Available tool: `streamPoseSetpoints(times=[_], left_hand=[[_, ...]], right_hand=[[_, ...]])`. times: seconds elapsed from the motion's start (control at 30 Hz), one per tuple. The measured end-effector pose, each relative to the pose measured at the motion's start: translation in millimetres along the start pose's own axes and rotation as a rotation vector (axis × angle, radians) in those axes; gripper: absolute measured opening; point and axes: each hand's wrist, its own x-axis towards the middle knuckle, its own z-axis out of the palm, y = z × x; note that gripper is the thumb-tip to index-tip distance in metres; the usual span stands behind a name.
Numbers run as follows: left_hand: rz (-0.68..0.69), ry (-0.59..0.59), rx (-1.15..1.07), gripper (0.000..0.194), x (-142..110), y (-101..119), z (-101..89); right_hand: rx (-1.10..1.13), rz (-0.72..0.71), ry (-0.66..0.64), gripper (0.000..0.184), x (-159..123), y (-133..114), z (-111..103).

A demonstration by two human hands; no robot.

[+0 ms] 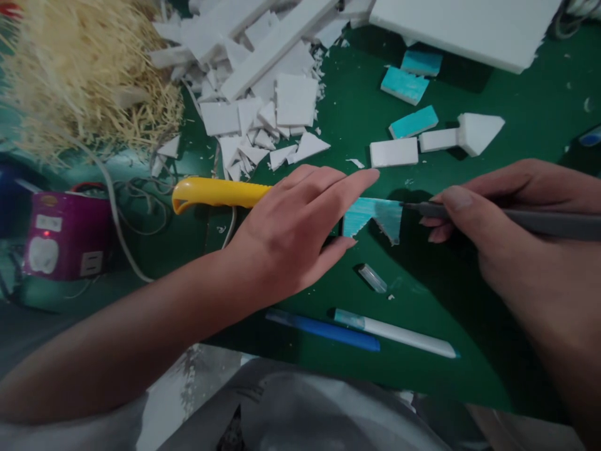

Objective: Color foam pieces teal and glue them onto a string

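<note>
My left hand (298, 222) reaches over a turquoise-coloured foam piece (385, 216) with a notched lower edge, its thumb below and fingers above, holding it against the table. A yellow-handled utility knife (220, 192) lies partly under the same hand; its blade end is hidden. Between my right thumb and fingers is a dark grey pen (526, 220), gripped by my right hand (498, 213). The pen's tip meets the right end of the turquoise piece. Below lie a clear pen cap (372, 278), a blue marker (328, 330) and a white marker (404, 335).
White foam offcuts (263, 94) are heaped at the back, beside straw-like shavings (94, 81). Turquoise blocks (404, 84) and white blocks (393, 152) sit beyond my hands. A large foam slab (469, 28) stands back right. A purple box (68, 235) and cable (115, 207) are left.
</note>
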Motion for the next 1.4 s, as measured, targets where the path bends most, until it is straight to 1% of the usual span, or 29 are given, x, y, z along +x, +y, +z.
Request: streamPoseSetpoints(times=[0.1, 0.23, 0.37, 0.43, 0.57, 0.8, 1.0, 1.13, 1.2, 1.3, 1.4], left_hand=[[0.000, 0.001, -0.001, 0.049, 0, 0, -0.1], [0.010, 0.011, -0.005, 0.049, 0, 0, -0.7], [0.007, 0.000, -0.003, 0.049, 0, 0, -1.4], [-0.004, -0.008, 0.003, 0.048, 0, 0, -1.6], [-0.009, -0.009, -0.001, 0.048, 0, 0, -1.5], [0.005, 0.003, -0.011, 0.050, -1, 0, -1.0], [0.004, -0.001, 0.014, 0.047, 0, 0, -0.7], [0.008, 0.007, 0.005, 0.048, -1, 1, -1.1], [0.012, 0.016, 0.000, 0.048, -1, 0, -0.9], [0.030, 0.031, -0.004, 0.049, -1, -1, 0.2], [0.060, 0.038, -0.002, 0.049, -1, -3, 1.8]], right_hand=[[0.081, 0.008, 0.013, 0.020, -1, 1, 1], [0.031, -0.016, 0.029, 0.021, -2, 0, 2], [0.078, 0.041, 0.015, 0.024, -1, -2, 2], [0.061, 0.030, 0.019, 0.025, -1, -1, 2], [0.019, -0.032, 0.021, 0.023, -1, 2, 2], [0.058, -0.031, 0.002, 0.018, -1, 3, 1], [0.074, -0.024, 0.018, 0.017, -1, 2, 2], [0.035, -0.032, 0.023, 0.017, -1, 3, 2], [0.051, -0.016, 0.020, 0.018, -1, 3, 3], [0.144, 0.069, -0.006, 0.021, -2, -1, 2], [0.144, 0.094, -0.022, 0.022, -4, -8, -1]])
